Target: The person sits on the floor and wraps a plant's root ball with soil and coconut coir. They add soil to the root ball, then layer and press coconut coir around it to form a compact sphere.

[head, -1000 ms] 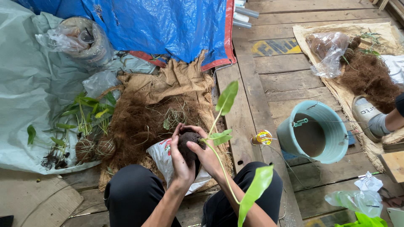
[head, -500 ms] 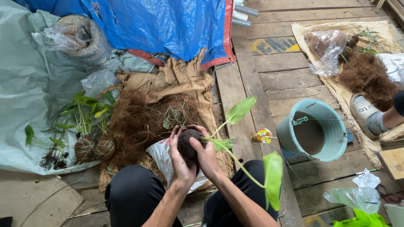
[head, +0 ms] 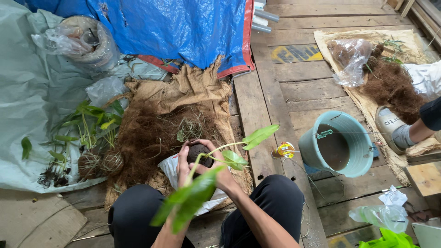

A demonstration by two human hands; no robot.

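Cupping dark round root ball (head: 199, 154), leafy green stems sprouting: left hand (head: 183, 166), right hand (head: 223, 172), both closed round it.

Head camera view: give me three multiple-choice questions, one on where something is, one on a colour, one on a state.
1. Where is the bucket?
A. on the plank floor, on the person's right
B. on the blue tarp
C. in the person's lap

2. What colour is the bucket?
A. red
B. teal
C. black

3. How is the dark root ball held?
A. lying untouched
B. left hand only
C. cupped by left hand and right hand

Answers: 1 A, it stands on planks; 2 B, its rim is teal; 3 C, both hands wrap it.
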